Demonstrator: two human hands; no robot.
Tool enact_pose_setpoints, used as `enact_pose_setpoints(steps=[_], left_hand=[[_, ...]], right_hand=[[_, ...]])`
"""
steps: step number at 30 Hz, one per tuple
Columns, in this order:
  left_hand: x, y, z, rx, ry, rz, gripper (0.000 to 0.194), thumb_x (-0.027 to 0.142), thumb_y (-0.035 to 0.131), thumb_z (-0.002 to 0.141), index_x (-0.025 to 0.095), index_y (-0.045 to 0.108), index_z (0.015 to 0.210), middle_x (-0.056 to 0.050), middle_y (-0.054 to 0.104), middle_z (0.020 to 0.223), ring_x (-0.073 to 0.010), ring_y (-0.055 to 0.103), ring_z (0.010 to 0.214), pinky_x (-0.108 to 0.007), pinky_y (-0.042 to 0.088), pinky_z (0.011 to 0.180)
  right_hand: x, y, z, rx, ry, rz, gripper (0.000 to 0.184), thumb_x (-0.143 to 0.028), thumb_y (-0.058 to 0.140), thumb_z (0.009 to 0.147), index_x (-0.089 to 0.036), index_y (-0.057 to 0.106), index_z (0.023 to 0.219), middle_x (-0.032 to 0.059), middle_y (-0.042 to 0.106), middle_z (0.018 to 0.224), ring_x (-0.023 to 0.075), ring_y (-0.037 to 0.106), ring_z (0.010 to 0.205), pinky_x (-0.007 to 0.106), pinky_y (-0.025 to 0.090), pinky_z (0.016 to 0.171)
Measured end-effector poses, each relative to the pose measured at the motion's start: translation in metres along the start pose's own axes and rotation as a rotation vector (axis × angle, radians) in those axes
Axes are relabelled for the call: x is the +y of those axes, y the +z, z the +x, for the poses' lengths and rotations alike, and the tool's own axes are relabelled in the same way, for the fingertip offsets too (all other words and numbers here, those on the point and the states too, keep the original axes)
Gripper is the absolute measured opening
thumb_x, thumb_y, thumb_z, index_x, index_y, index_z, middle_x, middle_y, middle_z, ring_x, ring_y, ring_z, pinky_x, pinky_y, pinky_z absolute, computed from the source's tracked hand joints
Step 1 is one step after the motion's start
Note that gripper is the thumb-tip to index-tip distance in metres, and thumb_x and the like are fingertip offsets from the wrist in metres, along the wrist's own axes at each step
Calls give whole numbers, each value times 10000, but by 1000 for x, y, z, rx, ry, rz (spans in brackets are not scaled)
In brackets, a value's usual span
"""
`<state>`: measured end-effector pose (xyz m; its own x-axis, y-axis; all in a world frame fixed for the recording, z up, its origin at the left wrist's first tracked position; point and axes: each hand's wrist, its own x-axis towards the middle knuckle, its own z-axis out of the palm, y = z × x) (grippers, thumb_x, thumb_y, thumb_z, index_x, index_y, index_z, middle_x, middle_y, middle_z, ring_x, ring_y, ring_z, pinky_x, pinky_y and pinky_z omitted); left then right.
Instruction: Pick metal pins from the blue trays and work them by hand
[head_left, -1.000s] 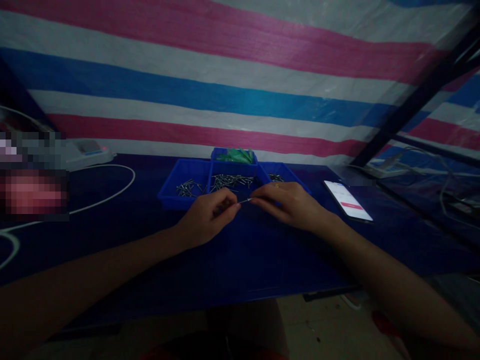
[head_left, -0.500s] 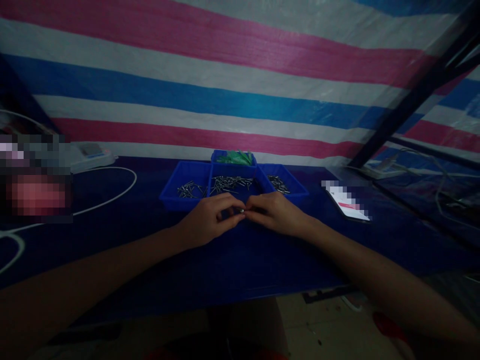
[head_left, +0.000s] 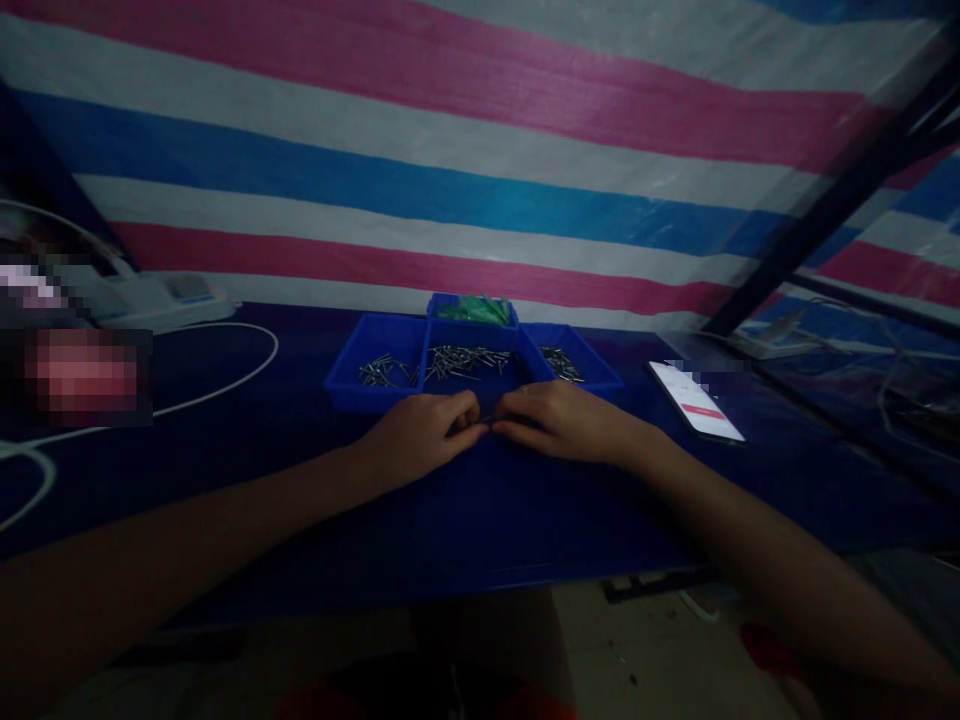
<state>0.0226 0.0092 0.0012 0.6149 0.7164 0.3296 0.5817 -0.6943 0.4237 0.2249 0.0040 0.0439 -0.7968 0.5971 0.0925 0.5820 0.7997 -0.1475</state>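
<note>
My left hand (head_left: 424, 438) and my right hand (head_left: 559, 420) meet fingertip to fingertip on the dark blue table, just in front of the blue trays. Both hands are closed in a pinch around a small thin metal piece (head_left: 486, 421) between them; it is mostly hidden by the fingers. Directly behind the hands stands the middle blue tray (head_left: 517, 352) with several metal pins. A left blue tray (head_left: 346, 367) and a right blue tray (head_left: 596, 366) also hold metal pins. A rear tray (head_left: 474, 310) holds green plastic pieces.
A phone (head_left: 696, 401) with a lit screen lies to the right of the trays. A white cable (head_left: 210, 393) loops over the table's left side, near a white device (head_left: 161, 298). A striped tarp (head_left: 480, 150) hangs behind. A dark metal post (head_left: 832, 200) slants at the right.
My hands came together. A second ago a thin metal pin showed between them; now the fingertips touch and the pin is almost hidden. The hands sank slightly toward the table.
</note>
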Motion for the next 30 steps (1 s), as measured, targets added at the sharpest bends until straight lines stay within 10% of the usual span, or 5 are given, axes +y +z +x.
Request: enact_pose_setpoints(steps=[20, 30], left_hand=[[6, 1, -11, -27, 163, 717, 237, 210, 332, 907, 145, 533, 800, -40, 578, 703, -164, 571, 590, -235, 348, 442], [3, -2, -8, 133, 292, 448, 252, 255, 346, 916, 159, 579, 929, -16, 610, 794, -114, 589, 695, -209, 421, 563]], right_hand=[[7, 7, 3, 9, 67, -32, 212, -248, 375, 902, -137, 540, 831, 38, 574, 730, 110, 513, 638, 239, 352, 614], [2, 11, 5, -31, 24, 32, 224, -255, 354, 915, -147, 516, 802, 17, 540, 704, 98, 491, 619, 231, 352, 599]])
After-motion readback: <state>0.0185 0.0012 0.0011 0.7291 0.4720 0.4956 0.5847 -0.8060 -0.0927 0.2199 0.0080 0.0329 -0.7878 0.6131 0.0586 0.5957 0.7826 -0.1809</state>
